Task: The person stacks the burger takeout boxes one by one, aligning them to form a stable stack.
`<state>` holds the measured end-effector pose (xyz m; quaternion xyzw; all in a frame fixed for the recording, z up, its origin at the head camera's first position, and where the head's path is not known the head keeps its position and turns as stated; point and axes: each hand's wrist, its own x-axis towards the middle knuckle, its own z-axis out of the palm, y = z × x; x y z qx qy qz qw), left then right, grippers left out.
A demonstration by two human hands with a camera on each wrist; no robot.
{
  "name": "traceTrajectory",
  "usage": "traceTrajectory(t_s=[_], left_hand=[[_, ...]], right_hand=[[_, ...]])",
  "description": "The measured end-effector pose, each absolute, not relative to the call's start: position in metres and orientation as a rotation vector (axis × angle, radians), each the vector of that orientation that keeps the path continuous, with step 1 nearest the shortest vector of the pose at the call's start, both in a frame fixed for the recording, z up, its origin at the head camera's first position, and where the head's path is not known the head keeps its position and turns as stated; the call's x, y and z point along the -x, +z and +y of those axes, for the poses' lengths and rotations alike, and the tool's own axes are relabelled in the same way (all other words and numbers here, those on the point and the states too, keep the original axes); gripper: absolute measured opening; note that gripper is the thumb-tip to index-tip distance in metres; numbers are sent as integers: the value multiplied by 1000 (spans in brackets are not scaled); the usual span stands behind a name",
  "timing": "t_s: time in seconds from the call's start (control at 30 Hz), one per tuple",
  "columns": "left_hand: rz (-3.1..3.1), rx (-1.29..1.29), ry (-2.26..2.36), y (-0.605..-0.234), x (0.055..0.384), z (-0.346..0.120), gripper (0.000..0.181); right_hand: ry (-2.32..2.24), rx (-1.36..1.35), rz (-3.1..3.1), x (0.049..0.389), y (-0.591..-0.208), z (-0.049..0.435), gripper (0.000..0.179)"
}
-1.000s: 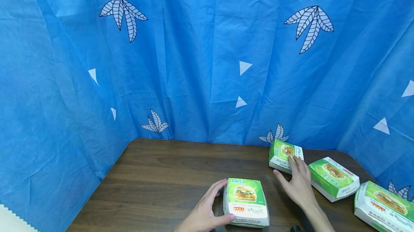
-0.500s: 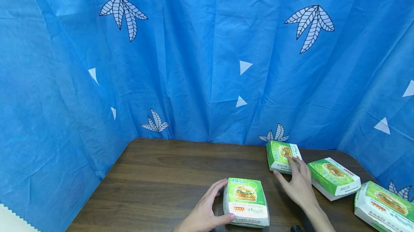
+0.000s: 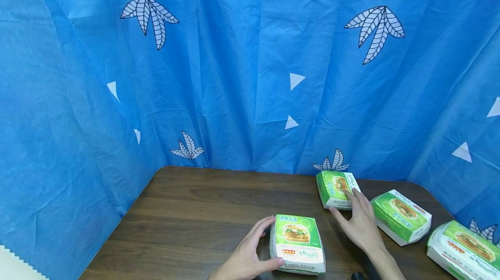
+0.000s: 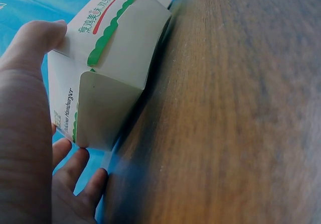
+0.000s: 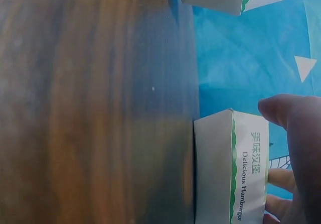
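Observation:
My left hand (image 3: 250, 252) holds the nearest green-and-white hamburger box (image 3: 297, 245) at its left side. The thumb lies at the front corner and the fingers at the back corner. In the left wrist view this carton (image 4: 113, 43) sits between thumb and fingers, low over the wood. My right hand (image 3: 361, 219) reaches to a second hamburger box (image 3: 330, 189) by the back curtain. Its fairly straight fingers overlap the lid's right part, and the thumb is near the front face. In the right wrist view that box (image 5: 246, 174) shows its printed front, with fingertips behind the top edge.
Two more hamburger boxes stand on the right: one box (image 3: 402, 215) just beside my right hand, another box (image 3: 466, 247) nearer the right edge. A brown wooden table (image 3: 187, 228) carries everything. Blue patterned curtain (image 3: 234, 97) encloses its back and sides. A small black object (image 3: 357, 275) lies at the front.
The far box has slid left and turned slightly under my right hand, which has barely moved. The two boxes on the right have shifted a little. My left hand and its box are still.

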<state>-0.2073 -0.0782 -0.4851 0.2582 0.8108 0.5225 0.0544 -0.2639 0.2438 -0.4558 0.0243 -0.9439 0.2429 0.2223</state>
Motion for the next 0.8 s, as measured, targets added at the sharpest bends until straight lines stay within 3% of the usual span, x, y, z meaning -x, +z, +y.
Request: traceTrajectory(t_s=[0.8], left_hand=[[2473,-808,1572,-485,207,-79,82]], right_hand=[[775,-97,-2550,265,-460,239,70]])
